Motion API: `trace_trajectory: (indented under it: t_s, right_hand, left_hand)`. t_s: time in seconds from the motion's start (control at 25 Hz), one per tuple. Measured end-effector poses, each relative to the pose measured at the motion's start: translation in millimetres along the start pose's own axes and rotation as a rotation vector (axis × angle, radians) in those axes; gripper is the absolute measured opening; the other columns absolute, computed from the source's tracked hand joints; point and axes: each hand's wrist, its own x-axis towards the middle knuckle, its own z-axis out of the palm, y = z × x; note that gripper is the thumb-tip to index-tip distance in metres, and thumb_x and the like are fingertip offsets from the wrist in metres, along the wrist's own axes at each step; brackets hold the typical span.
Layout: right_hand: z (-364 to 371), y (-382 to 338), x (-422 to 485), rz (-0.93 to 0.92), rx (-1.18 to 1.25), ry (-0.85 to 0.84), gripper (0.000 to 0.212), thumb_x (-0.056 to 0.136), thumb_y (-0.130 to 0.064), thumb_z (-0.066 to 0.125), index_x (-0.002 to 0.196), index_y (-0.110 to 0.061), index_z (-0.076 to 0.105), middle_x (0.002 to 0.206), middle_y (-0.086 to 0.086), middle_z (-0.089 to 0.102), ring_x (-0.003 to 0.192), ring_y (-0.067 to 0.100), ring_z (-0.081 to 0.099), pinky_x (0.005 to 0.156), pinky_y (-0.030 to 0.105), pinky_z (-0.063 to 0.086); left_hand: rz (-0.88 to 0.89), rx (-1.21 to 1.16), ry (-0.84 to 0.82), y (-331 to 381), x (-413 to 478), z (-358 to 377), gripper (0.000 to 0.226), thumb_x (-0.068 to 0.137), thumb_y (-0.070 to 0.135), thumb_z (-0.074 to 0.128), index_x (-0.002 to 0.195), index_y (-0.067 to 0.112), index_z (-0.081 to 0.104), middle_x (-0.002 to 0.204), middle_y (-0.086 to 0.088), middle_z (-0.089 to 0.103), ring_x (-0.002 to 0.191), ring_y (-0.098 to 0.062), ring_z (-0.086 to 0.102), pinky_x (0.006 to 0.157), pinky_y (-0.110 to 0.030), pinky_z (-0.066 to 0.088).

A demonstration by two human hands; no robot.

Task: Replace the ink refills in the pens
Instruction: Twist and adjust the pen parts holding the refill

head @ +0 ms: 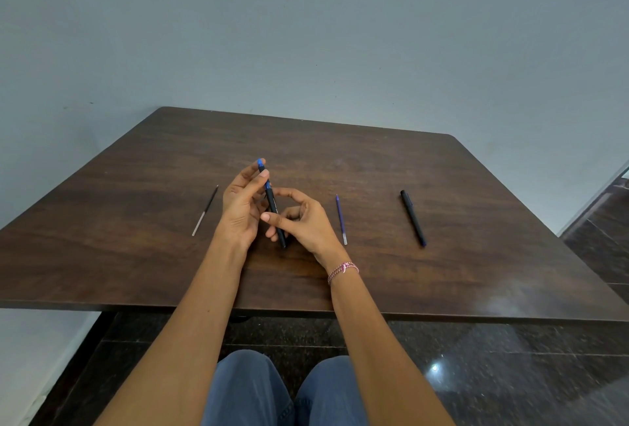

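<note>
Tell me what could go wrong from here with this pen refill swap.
The blue-topped pen is held over the table in the left hand and right hand; opened abruptly, a part might drop and roll. The dark refill and blue refill lie loose either side of the hands, so they could be mixed up or nudged away.

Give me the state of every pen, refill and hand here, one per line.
Blue-capped pen: cap on, held in both hands.
Left hand: grips the pen's cap end.
Right hand: grips the pen's lower barrel.
Black pen: lying on the table, untouched.
Blue refill: lying loose on the table.
Dark refill: lying loose on the table.
</note>
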Motion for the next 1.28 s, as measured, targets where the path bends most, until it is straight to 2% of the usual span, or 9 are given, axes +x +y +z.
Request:
trace_trajectory:
  t_s: [0.2,0.36,0.56,0.88,1.08,1.28]
  right_hand:
    - [-0.1,0.8,-0.2,-0.020,0.006,-0.020,0.047,0.081,-0.017,0.075,0.117,-0.039,0.055,0.067,0.007,0.071,0.060,0.016,0.067,0.069,0.025,0.056]
    - [-1.3,1.7,0.3,-0.021,0.010,-0.022,0.042,0.081,-0.016,0.075,0.113,-0.036,0.057,0.066,0.007,0.071,0.059,0.016,0.068,0.067,0.024,0.057]
    - [-1.9,2.2,1.7,0.002,-0.004,0.002,0.027,0.084,-0.015,0.072,0.106,-0.022,0.057,0.060,0.007,0.070,0.052,0.017,0.067,0.052,0.021,0.053]
    - [0.6,3.8,2.9,0.021,0.009,0.003,0.016,0.092,-0.020,0.063,0.106,-0.016,0.055,0.056,0.006,0.068,0.046,0.015,0.064,0.045,0.018,0.049]
    - [1.5,3.9,3.6,0.016,-0.028,0.003,0.015,0.093,-0.020,0.062,0.105,-0.018,0.055,0.059,0.003,0.069,0.049,0.014,0.065,0.049,0.018,0.048]
    - [1.6,2.4,2.6,0.002,-0.033,0.012,0.014,0.094,-0.020,0.060,0.106,-0.016,0.055,0.067,0.005,0.070,0.056,0.015,0.066,0.057,0.019,0.050]
  left_hand:
    - [0.012,-0.041,-0.026,1.4,-0.9,-1.6,0.027,0.070,0.017,0.071,0.095,0.022,0.068,0.086,0.008,0.062,0.074,-0.005,0.056,0.077,-0.024,0.046]
    - [0.030,-0.040,-0.004,1.2,0.0,-2.5,0.021,0.079,0.012,0.068,0.098,0.022,0.067,0.081,0.010,0.064,0.070,-0.003,0.059,0.073,-0.023,0.049]
    - [0.061,-0.081,0.014,2.9,-1.5,-3.1,0.017,0.085,0.009,0.064,0.096,0.023,0.067,0.078,0.011,0.065,0.067,-0.002,0.060,0.061,-0.017,0.051]
    - [0.076,-0.217,0.086,6.2,-2.3,-1.2,0.018,0.088,0.003,0.060,0.095,0.019,0.064,0.081,0.007,0.066,0.069,-0.002,0.062,0.061,-0.015,0.051]
    - [0.088,-0.270,0.130,6.3,-1.3,-2.7,0.016,0.089,0.005,0.060,0.095,0.019,0.064,0.076,0.007,0.069,0.068,-0.002,0.064,0.059,-0.015,0.051]
    - [0.112,-0.339,0.126,3.8,3.1,-7.4,0.014,0.090,0.006,0.060,0.096,0.018,0.064,0.082,0.004,0.066,0.068,-0.003,0.063,0.061,-0.015,0.051]
